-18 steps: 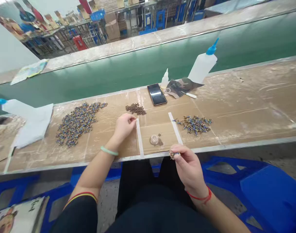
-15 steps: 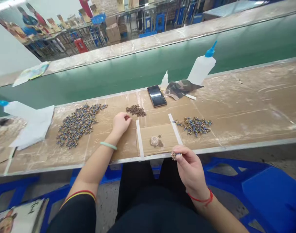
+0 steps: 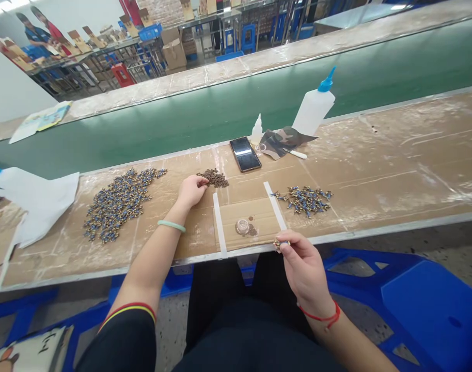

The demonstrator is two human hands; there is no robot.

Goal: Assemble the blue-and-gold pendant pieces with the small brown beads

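My left hand (image 3: 192,190) reaches to the near left edge of a pile of small brown pieces (image 3: 217,179). Its thumb and fingertips are pinched together there; whatever is between them is too small to make out. Over the table's front edge, my right hand (image 3: 303,261) pinches a small blue-and-tan figure (image 3: 281,244) between thumb and fingers. Between the two hands a small round clear dish (image 3: 242,226) rests on a cardboard sheet (image 3: 230,209), with brown smears beside it. Similar blue-and-tan figures form a large pile (image 3: 118,203) at left and a smaller pile (image 3: 309,200) at right.
Behind the brown pieces lie a phone (image 3: 245,154), a small dropper bottle (image 3: 256,130), a camouflage-patterned scrap (image 3: 284,140) and a white-handled tool (image 3: 296,154). A large blue-tipped bottle (image 3: 312,111) stands at the back. White sheets (image 3: 50,201) lie far left. Blue stools (image 3: 425,305) sit below the table.
My left hand has moved slightly up and right, its fingertips now meeting the brown pile. The right hand still holds the figure in nearly the same spot. The whole view has shifted a little.
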